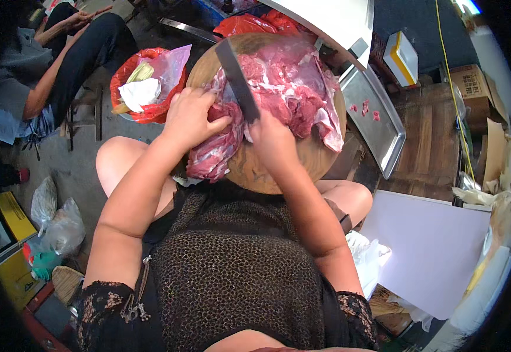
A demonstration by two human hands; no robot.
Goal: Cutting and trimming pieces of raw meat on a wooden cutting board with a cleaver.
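A large slab of raw red meat [277, 83] with white fat and membrane lies on a round wooden chopping block [260, 169] before me. My right hand [273, 138] grips a broad-bladed knife [238, 83], its dark blade pointing away and to the left over the meat; the handle is hidden in my fist. My left hand [196, 114] presses on a piece of meat [216, 149] at the block's left side, thumb spread from the fingers. That piece overhangs the block's near left edge. Whether it is joined to the slab is hidden by the blade and my hands.
A red-bag-lined bin [117, 94] holding refuse stands left of the block. A metal tray [389, 132] with several meat scraps lies to the right. Red plastic bags [255, 24] sit behind the block. At upper left a person [40, 75] is seated.
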